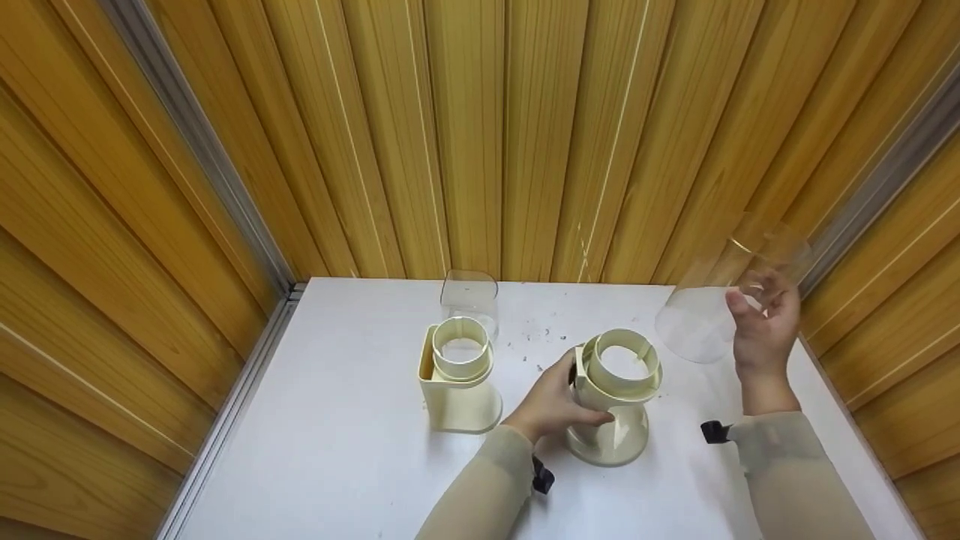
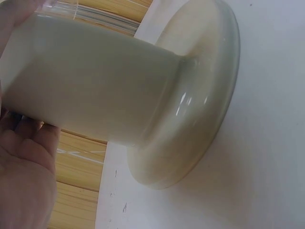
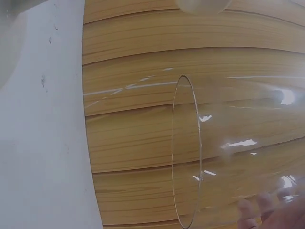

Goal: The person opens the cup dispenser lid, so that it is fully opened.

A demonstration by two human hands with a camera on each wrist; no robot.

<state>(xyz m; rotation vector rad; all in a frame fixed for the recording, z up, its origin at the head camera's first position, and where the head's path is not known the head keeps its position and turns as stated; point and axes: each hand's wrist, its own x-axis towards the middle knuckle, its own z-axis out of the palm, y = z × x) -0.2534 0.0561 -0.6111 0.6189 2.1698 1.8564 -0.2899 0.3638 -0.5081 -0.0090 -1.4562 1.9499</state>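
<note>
My left hand [image 1: 553,403] grips a cream plastic stand [image 1: 611,394] around its column, below a raised ring at the top. Its wide round base [image 2: 190,109] shows large in the left wrist view, close to the white surface. Off to the right, my right hand [image 1: 766,336] holds a large clear cylinder [image 1: 694,319], tilted, above the table's back right. In the right wrist view, fingertips [image 3: 264,205] lie against the clear wall, and the cylinder's round rim [image 3: 200,143] faces the table. A second cream stand [image 1: 461,409], with a squared side compartment, stands left of my left hand.
Behind the second stand is a smaller clear container [image 1: 469,292]. Dark specks [image 1: 546,332] dot the white table [image 1: 337,420] near its back edge. Wood-patterned panels [image 1: 465,135] with metal corner rails [image 1: 225,157] enclose the back and both sides.
</note>
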